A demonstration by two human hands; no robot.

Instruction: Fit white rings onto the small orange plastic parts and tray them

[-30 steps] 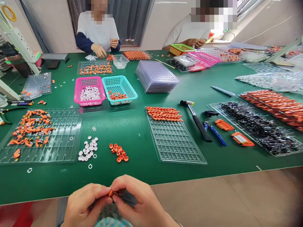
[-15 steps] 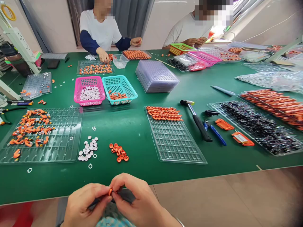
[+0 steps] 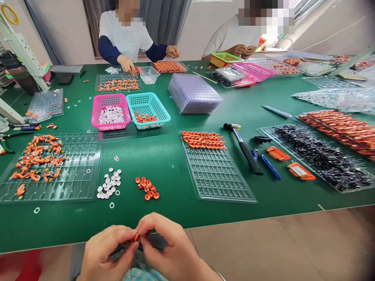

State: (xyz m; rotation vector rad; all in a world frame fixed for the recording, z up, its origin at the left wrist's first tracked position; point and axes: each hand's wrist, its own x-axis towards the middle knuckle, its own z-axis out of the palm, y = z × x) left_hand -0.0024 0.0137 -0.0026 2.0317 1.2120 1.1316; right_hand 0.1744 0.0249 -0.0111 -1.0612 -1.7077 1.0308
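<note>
A small orange part [image 3: 136,236] is pinched between my two hands at the front edge of the table, mostly covered by fingertips. My left hand [image 3: 107,248] grips it with thumb and forefinger. From the other side, my right hand [image 3: 165,244] closes on the same part; whether it also holds a second tiny piece is hidden. Just beyond my hands lie a cluster of orange ring-like caps [image 3: 147,188] and a group of white round discs [image 3: 109,183]. A clear tray [image 3: 79,156] with orange-and-black pieces [image 3: 41,158] lies to the left.
Another clear tray [image 3: 218,175] holds rows of orange pieces. A hammer [image 3: 244,148], blue-handled pliers [image 3: 270,167] and a tray of black wired parts [image 3: 316,156] lie right. Pink [image 3: 95,113] and turquoise baskets [image 3: 165,111] stand behind, before a tray stack [image 3: 195,93]. Two people work opposite.
My hands stay almost in place, with slight finger movement around the orange part. Across the table, one person's raised hand has shifted slightly right.
</note>
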